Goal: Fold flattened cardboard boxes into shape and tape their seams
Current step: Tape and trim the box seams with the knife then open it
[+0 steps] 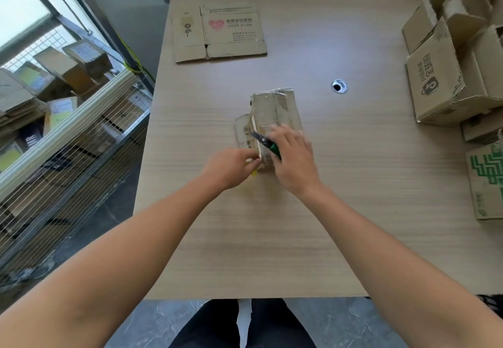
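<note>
While the right hand (294,162) is curled round a green-handled cutter (265,143), blade pointing away and to its left, the left hand (231,168) pinches the near-left edge of the small box (275,113). The box lies on the desk (272,239) under and just beyond both hands, glossy with tape. Step looks like trimming the tape end. Keep the pinch taut, cut close to the cardboard, blade away from the left fingers (251,158). Yellow bit below them is too blurred to name. A flat box (220,34) waits well beyond.
</note>
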`<state>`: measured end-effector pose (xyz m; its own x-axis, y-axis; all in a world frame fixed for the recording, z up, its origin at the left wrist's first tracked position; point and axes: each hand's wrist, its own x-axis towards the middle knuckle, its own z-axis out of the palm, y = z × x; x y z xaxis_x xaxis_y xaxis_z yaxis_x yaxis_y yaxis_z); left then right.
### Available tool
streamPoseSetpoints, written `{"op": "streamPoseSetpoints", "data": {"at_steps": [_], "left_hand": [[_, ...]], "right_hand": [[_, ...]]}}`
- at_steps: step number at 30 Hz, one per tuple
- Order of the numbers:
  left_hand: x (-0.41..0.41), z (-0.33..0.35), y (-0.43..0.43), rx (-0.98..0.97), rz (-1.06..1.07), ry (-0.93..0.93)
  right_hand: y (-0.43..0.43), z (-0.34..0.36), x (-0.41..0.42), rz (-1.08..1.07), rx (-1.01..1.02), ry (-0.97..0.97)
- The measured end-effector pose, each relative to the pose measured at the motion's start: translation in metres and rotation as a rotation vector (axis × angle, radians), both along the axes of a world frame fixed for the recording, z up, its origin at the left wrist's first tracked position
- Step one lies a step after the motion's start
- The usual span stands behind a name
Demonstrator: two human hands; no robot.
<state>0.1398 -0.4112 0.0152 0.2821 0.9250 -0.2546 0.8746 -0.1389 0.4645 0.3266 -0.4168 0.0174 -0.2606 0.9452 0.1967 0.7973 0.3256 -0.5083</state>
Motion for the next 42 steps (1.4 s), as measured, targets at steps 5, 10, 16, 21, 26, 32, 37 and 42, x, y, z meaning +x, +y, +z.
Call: {"op": "streamPoseSetpoints", "data": {"at_steps": [5, 10, 16, 21, 26, 32, 37, 42], "left_hand": [[-0.031, -0.003, 0.001, -0.034, 0.003, -0.081], [-0.041, -0.004, 0.019, 0.047, -0.105, 0.064], [-0.038, -0.005, 0.063, -0.005, -0.325, 0.160], [-0.033, -0.012, 0.078, -0.016, -0.364, 0.135], [-0.024, -0.007, 0.070, 0.011, -0.356, 0.161], [-0.024, -0.004, 0.075, 0.002, -0.367, 0.178], [-0.024, 0.000, 0.076, -0.007, -0.383, 0.188], [-0.023, 0.000, 0.076, -0.007, -0.390, 0.209]], "right_hand": [[0.009, -0.016, 0.009, 0.000, -0.224, -0.094], [0.015, -0.018, 0.009, -0.006, -0.258, -0.044], [0.016, -0.017, 0.009, -0.026, -0.260, 0.093], [0.012, 0.008, 0.006, -0.137, -0.279, 0.423], [-0.035, 0.027, -0.006, -0.472, -0.238, 0.373], [-0.068, 0.021, -0.038, -0.475, -0.895, 0.514], [-0.046, 0.013, -0.051, -0.472, -0.912, 0.370], [-0.025, 0.010, -0.057, -0.464, -0.990, 0.344]]}}
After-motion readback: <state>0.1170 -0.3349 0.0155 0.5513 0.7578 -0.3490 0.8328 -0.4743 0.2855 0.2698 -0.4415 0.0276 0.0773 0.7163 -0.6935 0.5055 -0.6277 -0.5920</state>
